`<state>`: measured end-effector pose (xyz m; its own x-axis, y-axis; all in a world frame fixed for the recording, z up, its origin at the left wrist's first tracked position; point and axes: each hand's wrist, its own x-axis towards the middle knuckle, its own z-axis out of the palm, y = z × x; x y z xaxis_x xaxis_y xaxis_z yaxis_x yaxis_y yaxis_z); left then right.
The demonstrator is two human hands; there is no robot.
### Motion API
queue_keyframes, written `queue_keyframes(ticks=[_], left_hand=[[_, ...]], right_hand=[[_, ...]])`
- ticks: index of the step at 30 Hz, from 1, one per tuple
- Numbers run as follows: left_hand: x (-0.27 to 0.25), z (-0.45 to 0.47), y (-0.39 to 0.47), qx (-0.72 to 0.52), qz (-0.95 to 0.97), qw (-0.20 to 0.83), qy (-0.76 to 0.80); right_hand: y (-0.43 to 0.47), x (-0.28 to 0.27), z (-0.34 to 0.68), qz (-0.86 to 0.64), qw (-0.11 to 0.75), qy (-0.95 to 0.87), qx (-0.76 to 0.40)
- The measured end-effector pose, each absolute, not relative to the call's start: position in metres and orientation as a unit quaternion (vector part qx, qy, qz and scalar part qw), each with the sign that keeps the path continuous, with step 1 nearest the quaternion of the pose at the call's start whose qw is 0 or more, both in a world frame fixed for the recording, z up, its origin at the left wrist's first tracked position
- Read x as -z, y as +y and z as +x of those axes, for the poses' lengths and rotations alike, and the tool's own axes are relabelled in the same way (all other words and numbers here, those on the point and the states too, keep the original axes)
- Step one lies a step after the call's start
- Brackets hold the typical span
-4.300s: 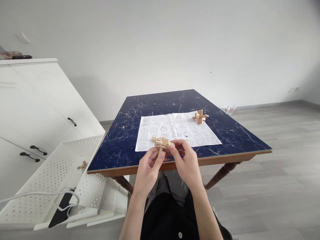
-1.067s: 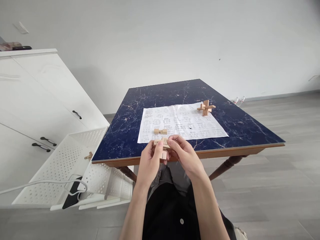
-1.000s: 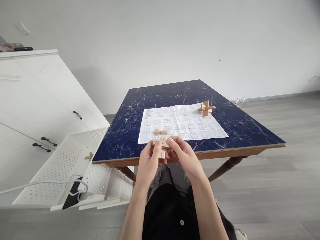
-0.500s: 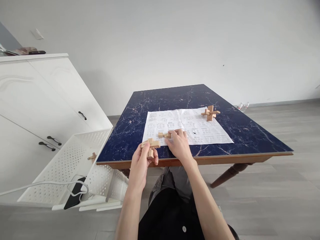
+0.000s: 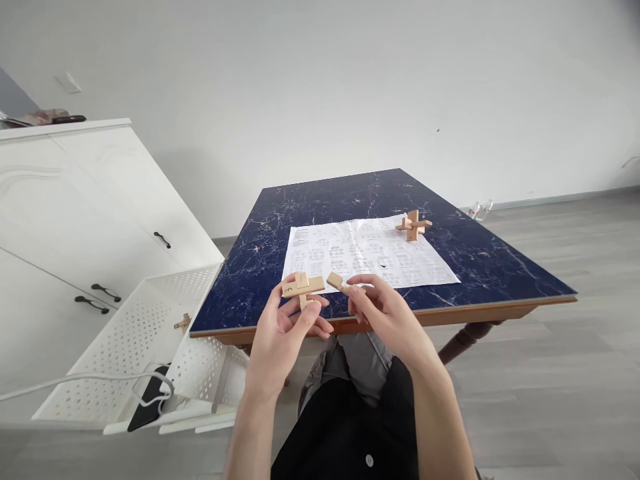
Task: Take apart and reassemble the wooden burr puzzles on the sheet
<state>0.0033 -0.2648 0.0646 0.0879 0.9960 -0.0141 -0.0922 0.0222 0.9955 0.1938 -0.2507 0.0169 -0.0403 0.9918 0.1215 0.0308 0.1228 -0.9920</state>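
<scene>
Head view: pinching the wooden cluster [image 5: 314, 285] in the left hand's [image 5: 278, 328] grip, the small stick [image 5: 335, 280] in the right hand's [image 5: 387, 312], slightly apart by the surface's [image 5: 330, 193] near edge. Best to steady both, squaring the stick (other end probably behind fingers) without jolting.

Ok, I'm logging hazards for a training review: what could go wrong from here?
The pale wooden joined blocks might come apart: the left hand leaves the top block uncovered. The notched pale wooden bar could slip, since the right hand holds it by one end. Either might fall past the dark-blue marbled table, being held near its front edge.
</scene>
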Motion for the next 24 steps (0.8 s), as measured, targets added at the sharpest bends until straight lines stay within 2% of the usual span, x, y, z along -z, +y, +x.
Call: queue_keyframes(ticks=[8, 14, 20, 24], left_hand=[[-0.064, 0.016, -0.266, -0.46, 0.525, 0.542, 0.468], [-0.059, 0.026, -0.27, -0.408, 0.569, 0.528, 0.481], [-0.06, 0.024, -0.274, -0.358, 0.646, 0.461, 0.492], [-0.063, 0.026, -0.275, -0.358, 0.635, 0.489, 0.479]], right_hand=[[-0.272, -0.037, 0.205, -0.507, 0.449, -0.603, -0.421], [-0.28, -0.046, 0.204, -0.522, 0.45, -0.622, -0.373], [-0.281, -0.048, 0.207, -0.542, 0.424, -0.636, -0.35], [-0.281, -0.046, 0.207, -0.544, 0.43, -0.632, -0.347]])
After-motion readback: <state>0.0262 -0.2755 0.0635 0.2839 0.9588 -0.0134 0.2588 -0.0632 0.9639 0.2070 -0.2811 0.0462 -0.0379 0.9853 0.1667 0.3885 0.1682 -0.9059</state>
